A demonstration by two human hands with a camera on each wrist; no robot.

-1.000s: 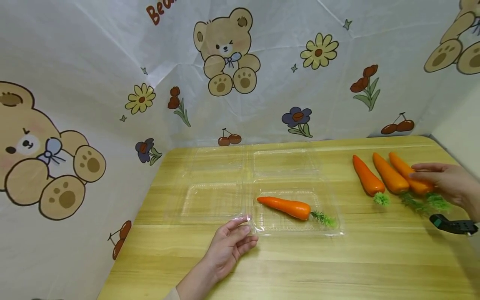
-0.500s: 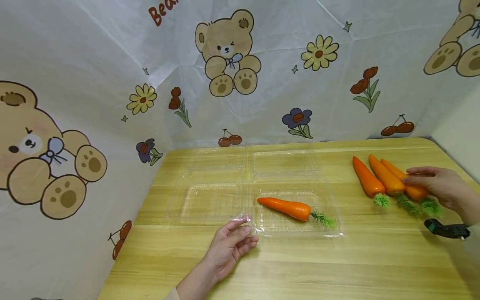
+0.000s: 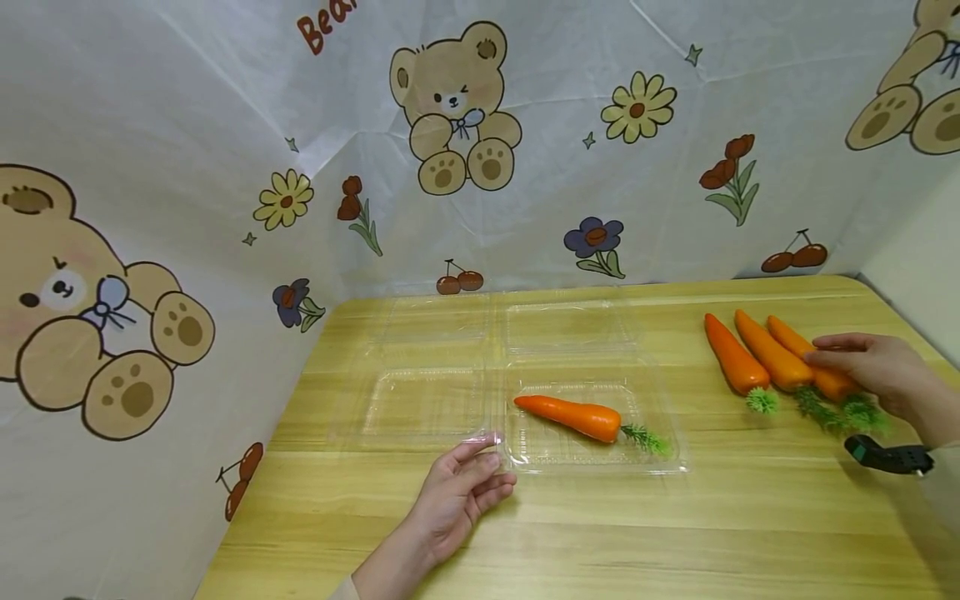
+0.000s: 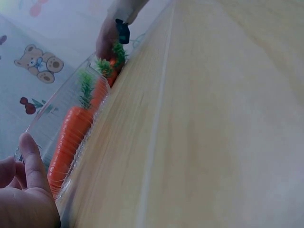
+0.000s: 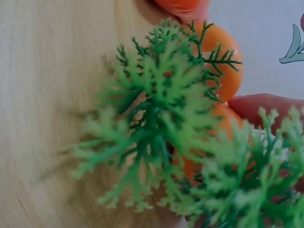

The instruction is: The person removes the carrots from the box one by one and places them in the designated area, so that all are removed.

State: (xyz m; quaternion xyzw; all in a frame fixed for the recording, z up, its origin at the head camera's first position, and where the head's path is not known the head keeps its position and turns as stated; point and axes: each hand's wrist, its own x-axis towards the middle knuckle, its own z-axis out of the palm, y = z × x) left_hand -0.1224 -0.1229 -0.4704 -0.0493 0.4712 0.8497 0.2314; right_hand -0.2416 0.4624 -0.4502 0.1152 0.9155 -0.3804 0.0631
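The right hand [image 3: 873,371] is closing over the outermost carrot [image 3: 813,367] of the three lying in a row on the counter [image 3: 675,525], with the thumb and fingers curling round its thick end just above the green top. For a clean pick, the grip is probably best kept on the orange body and not on the soft plastic leaves [image 5: 156,137], and the carrot should come straight up so it is not dragging the middle carrot [image 3: 772,362], which is lying just beside it. The wrist is reaching in from the right edge, palm down. The left hand [image 3: 457,492] is resting on the counter with relaxed fingers, its fingertips touching the near corner of the clear tray [image 3: 667,462], which is already holding one carrot [image 3: 573,414] in its near right compartment
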